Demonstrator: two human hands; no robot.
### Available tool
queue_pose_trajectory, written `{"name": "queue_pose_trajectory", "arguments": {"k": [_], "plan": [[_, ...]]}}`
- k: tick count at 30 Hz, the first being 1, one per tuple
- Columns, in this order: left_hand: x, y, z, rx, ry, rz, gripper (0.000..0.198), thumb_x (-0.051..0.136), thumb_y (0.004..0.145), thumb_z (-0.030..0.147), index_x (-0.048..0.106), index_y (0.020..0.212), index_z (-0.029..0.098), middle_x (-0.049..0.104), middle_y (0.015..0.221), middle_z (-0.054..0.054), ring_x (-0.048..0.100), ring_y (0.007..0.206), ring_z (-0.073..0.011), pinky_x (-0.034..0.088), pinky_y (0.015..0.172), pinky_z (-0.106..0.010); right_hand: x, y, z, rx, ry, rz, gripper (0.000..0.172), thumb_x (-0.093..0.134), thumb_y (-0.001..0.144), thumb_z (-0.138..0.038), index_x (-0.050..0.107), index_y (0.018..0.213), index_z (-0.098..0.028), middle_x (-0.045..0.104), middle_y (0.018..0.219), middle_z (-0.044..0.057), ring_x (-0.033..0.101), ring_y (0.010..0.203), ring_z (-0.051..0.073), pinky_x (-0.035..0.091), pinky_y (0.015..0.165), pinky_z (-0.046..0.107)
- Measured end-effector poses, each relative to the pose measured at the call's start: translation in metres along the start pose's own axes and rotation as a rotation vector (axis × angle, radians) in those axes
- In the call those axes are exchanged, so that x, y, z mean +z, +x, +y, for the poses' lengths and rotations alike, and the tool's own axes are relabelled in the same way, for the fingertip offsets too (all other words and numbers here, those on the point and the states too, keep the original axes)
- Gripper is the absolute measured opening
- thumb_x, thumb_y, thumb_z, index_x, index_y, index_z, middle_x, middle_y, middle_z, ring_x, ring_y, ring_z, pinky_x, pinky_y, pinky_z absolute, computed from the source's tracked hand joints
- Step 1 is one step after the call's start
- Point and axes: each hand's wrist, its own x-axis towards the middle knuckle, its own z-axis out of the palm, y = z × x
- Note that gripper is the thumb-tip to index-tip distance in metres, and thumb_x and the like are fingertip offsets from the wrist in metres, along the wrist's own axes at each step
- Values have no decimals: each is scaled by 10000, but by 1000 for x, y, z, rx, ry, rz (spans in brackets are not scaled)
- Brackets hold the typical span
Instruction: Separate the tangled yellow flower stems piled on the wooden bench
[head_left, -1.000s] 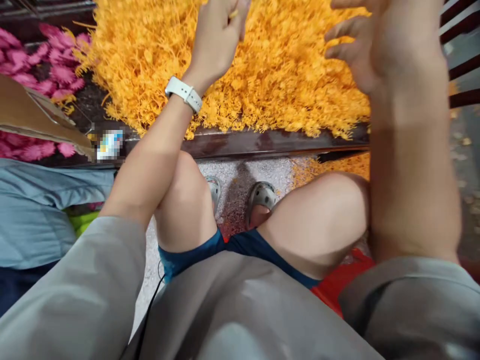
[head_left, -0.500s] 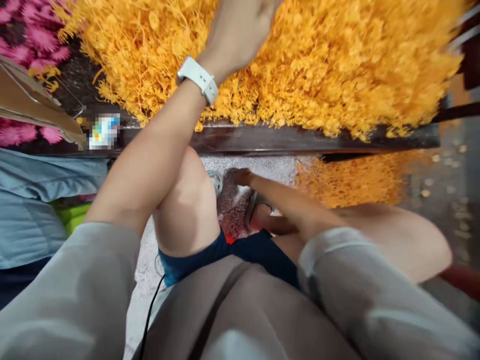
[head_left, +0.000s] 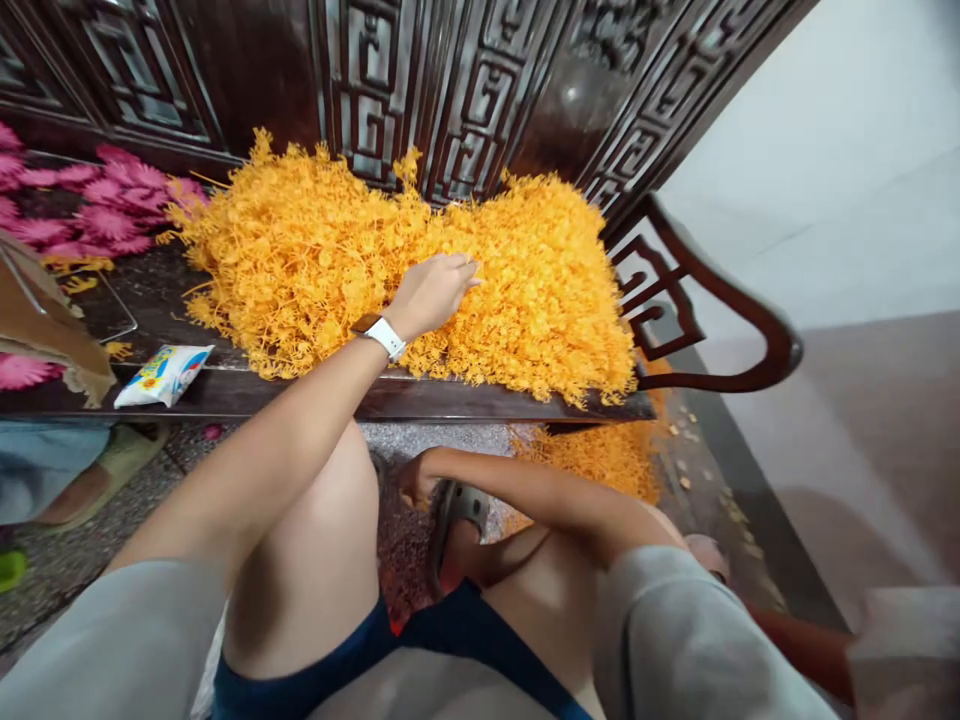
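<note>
A big heap of orange plastic flower pieces [head_left: 420,270] covers a dark wooden bench [head_left: 465,400]. My left hand [head_left: 435,292], with a white watch on its wrist, rests palm down on the heap, its fingers curled into the pieces. Whether they hold any is hidden. My right hand [head_left: 415,478] reaches down between my knees to the floor beside my grey sandal [head_left: 459,505]. It is closed in a loose fist, and what it grips, if anything, does not show.
Pink flower pieces [head_left: 90,200] lie at the bench's left end, next to a cardboard flap [head_left: 37,320] and a small white packet [head_left: 161,373]. More orange pieces [head_left: 600,455] lie on the floor under the bench. A carved armrest [head_left: 712,320] closes the right end. Another person's leg [head_left: 52,480] is at left.
My right hand dropped from above the heap to the floor between my knees. The view tilted up, bringing the bench's carved back into sight. My left hand stayed on the heap.
</note>
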Motion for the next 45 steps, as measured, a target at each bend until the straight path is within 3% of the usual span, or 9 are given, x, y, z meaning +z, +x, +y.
{"name": "queue_pose_trajectory", "arguments": {"k": [4,6,9,12,17,31,36,41,45], "plan": [[-6,-1,6,22,76,14,315,560,1046,247,764,1285,225,734,1354,-139,661,1168,-309,504,1009,-453,-78,-57,-38,-15,251,-555,291,984,626,-226,753,797,-176,719,703,-16,712,690,167,567,636,262],[-7,-2,10,26,86,27,340,547,1050,236,761,1313,216,725,1385,-146,659,1213,-312,494,1064,-459,-122,-102,-51,-171,564,126,382,939,708,-463,710,825,-180,727,772,40,690,766,183,562,686,295],[-6,-4,16,36,109,20,346,534,1060,259,753,1322,204,731,1365,-158,669,1204,-311,500,1050,-447,-159,-159,-53,-233,763,796,383,550,996,-591,637,939,-222,735,956,85,639,878,174,539,751,298],[-2,-4,25,51,114,-1,322,504,1076,310,768,1217,190,761,1238,-159,690,1101,-298,515,944,-410,-150,-178,-41,-112,1030,1134,251,552,977,-463,611,1006,-221,700,942,59,564,733,147,491,676,283],[1,-1,50,-41,-224,45,415,449,1093,391,708,834,196,757,931,-113,683,889,-241,513,864,-376,-124,-165,-33,-57,1084,987,268,781,838,-307,638,1031,-189,605,782,-13,482,621,95,384,594,239],[-1,3,76,50,-631,-266,627,542,1002,728,623,688,191,643,716,-57,556,652,-154,458,664,-316,-152,-155,-32,-315,536,1313,541,732,907,-679,622,1235,-262,561,673,-41,484,543,112,389,520,277],[7,3,69,32,-616,-451,600,556,994,733,656,785,179,670,765,-64,580,664,-143,446,635,-289,-158,-149,-31,-399,460,1348,525,717,889,-749,634,1016,-246,566,626,-33,492,522,110,374,480,255],[8,2,58,-101,-569,-357,448,783,927,464,641,1264,205,672,809,-12,620,705,-145,435,646,-263,-163,-152,-30,-444,445,1468,531,668,915,-771,637,967,-244,597,664,-26,495,533,95,410,499,239],[0,5,53,-63,-405,-280,263,790,916,392,735,1045,169,693,829,-36,608,743,-148,448,693,-285,-169,-158,-25,-453,447,1519,532,636,934,-777,651,1019,-252,588,659,-28,490,528,98,397,493,238]]}}
